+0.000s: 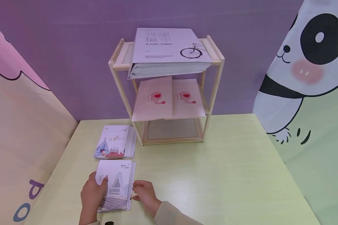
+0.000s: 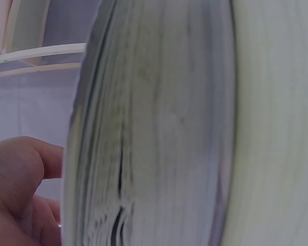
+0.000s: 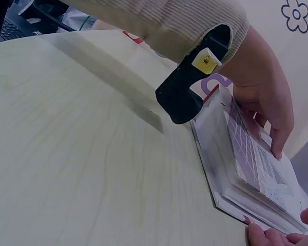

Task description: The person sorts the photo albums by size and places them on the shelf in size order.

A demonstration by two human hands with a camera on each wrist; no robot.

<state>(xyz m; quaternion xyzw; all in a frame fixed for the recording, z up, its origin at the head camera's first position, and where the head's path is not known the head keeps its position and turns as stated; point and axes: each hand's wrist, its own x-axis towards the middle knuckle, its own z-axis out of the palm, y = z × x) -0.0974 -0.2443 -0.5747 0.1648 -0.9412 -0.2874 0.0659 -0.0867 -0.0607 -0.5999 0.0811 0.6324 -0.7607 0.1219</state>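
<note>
On the near left of the table lies a small stack of books (image 1: 116,168), its top cover showing a pale tent drawing and a barcode. The left hand (image 1: 92,193) grips it from the left, thumb on the top cover. Thick page edges (image 2: 164,118) fill the left wrist view, with part of the left hand (image 2: 20,189) beside them. At the stack's right edge is the right hand (image 1: 146,194), its fingers loosely bent. In the right wrist view its fingertips (image 3: 262,237) are by the lowest cover's edge; whether they touch it is hard to tell.
Just behind lies another stack of books (image 1: 112,140) with a blue tent cover. A wooden shelf (image 1: 214,87) stands at the back, with a thick bicycle-cover book (image 1: 163,47) on top and pink elephant booklets (image 1: 155,107) on its middle level. Printed cloth (image 1: 233,62) surrounds the table (image 1: 228,175).
</note>
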